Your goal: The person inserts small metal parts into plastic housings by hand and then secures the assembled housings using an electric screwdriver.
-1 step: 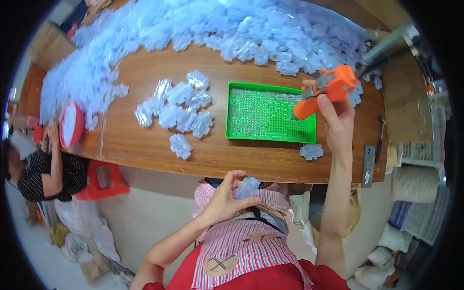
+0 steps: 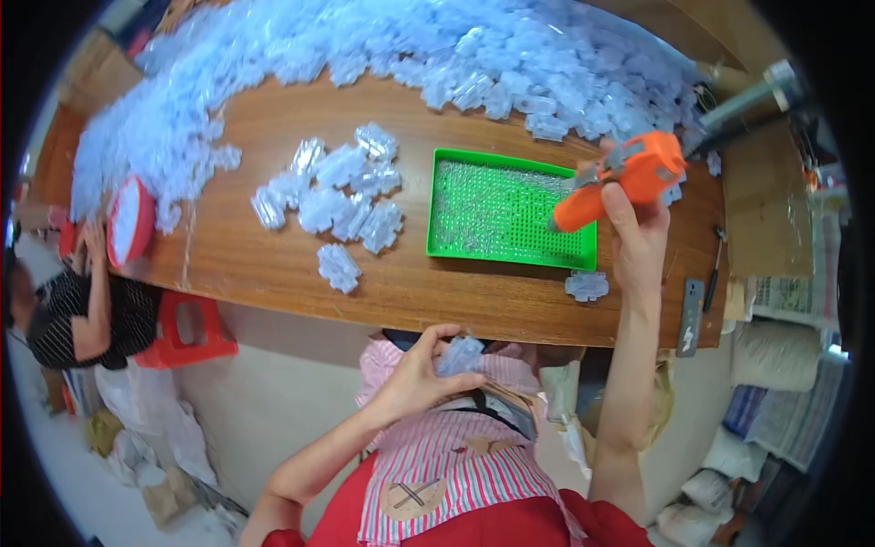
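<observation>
My left hand (image 2: 428, 369) is at the table's front edge, above my lap, its thumb and fingers closed round a clear plastic piece (image 2: 458, 356). In my right hand (image 2: 631, 228) is an orange power screwdriver (image 2: 652, 164), its nose pointing left over the right part of a green tray (image 2: 510, 262). Many tiny silvery parts, perhaps screws, lie in the perforated tray, mostly to the left and back. One clear plastic piece (image 2: 586, 285) lies just in front of the tray's right corner. Left of the tray is a loose group of similar pieces (image 2: 342, 167).
A large heap of clear plastic pieces (image 2: 365, 36) lines the table's back and left. A dark phone (image 2: 692, 314) and a thin black-handled tool (image 2: 715, 264) lie at the right. Another person (image 2: 91, 314) sits at the left beside a red bowl (image 2: 141, 242) and red stool (image 2: 191, 333).
The orange screwdriver has shifted slightly to the right and nearer, still over the tray. My left hand keeps its hold on the plastic piece.
</observation>
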`<state>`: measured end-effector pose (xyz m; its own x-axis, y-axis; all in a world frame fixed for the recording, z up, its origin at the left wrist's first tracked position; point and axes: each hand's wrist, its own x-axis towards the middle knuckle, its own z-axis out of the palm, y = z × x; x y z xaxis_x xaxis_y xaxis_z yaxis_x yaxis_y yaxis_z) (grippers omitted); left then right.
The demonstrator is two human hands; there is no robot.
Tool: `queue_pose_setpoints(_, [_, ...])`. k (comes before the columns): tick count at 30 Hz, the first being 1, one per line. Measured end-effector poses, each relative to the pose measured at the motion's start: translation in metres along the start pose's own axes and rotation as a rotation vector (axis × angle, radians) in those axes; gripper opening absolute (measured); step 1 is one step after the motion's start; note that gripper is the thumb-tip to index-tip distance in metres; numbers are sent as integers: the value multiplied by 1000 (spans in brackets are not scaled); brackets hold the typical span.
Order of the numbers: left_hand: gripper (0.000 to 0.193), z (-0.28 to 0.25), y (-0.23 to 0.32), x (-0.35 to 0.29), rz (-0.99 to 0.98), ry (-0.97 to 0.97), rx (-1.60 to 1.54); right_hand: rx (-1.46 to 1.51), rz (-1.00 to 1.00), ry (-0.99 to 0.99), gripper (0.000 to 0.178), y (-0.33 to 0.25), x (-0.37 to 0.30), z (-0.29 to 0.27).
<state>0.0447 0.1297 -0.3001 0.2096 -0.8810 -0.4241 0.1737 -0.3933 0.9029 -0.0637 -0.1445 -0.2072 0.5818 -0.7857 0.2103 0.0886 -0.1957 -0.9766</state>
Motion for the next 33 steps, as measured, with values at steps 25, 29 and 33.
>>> queue_pose_setpoints(25, [37, 39, -45, 13, -265, 6, -746, 535, -15, -115, 78, 33, -127, 95])
queue_pose_setpoints(29, [36, 36, -35, 13, -242, 6, -646, 529, -7, -77, 75, 36, -127, 99])
queue_pose_setpoints(33, [34, 39, -36, 13, -269, 31, -674, 454, 6, -76, 70, 34, -129, 103])
